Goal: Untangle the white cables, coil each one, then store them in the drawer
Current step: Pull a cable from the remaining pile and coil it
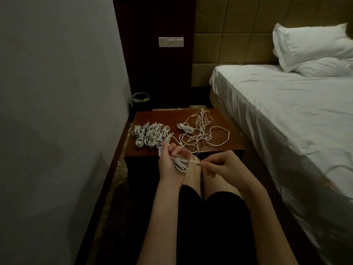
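Gripping a partly wound bundle of white cable, the left hand was held palm-up just in front of the near edge of the nightstand. Its fingers were curled up around the loops, which lay across the palm. The right hand sat just beside it, thumb and forefinger pinching the free end of the same cable, with the remaining fingers loosely bent. From the left hand, 1 strand ran up over the near edge onto the wooden top.

On the left half of the top lay a pile of coiled cables, packed close together and touching. On the right half lay the loose tangle of cables, spreading from the far edge toward the near edge, with 1 small knotted bundle at its left side. Whether the held strand joined this tangle could not be told for certain.

A bed with white sheets stood along the right side of the nightstand, carrying 2 pillows. A waste bin stood beyond the far left corner, and a switch plate was mounted on the dark panel behind.
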The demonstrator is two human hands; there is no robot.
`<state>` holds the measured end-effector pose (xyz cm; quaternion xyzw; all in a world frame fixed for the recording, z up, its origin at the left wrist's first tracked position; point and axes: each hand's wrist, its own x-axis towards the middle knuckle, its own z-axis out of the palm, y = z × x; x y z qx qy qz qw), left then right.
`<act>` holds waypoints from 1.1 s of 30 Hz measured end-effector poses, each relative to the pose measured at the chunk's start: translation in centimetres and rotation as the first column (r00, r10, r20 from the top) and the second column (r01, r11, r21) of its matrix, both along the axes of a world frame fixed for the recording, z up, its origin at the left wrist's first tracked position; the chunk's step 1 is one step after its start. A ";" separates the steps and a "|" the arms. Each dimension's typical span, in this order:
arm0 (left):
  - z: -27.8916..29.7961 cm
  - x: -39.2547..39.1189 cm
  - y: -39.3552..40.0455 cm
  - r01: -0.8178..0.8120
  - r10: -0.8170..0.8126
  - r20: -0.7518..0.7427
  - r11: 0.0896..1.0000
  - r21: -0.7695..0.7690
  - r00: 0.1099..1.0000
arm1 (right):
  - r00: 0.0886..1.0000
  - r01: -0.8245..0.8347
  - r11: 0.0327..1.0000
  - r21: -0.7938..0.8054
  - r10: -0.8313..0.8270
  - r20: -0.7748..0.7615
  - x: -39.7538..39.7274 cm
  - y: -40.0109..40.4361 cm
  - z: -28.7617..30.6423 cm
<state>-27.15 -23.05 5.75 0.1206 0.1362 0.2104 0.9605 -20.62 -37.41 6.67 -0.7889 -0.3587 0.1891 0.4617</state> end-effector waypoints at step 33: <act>1.0 -0.6 -0.2 -0.001 0.051 -0.090 0.873 0.488 0.995 | 0.961 -0.264 0.946 -0.188 0.243 -0.129 -1.0 -1.3 3.5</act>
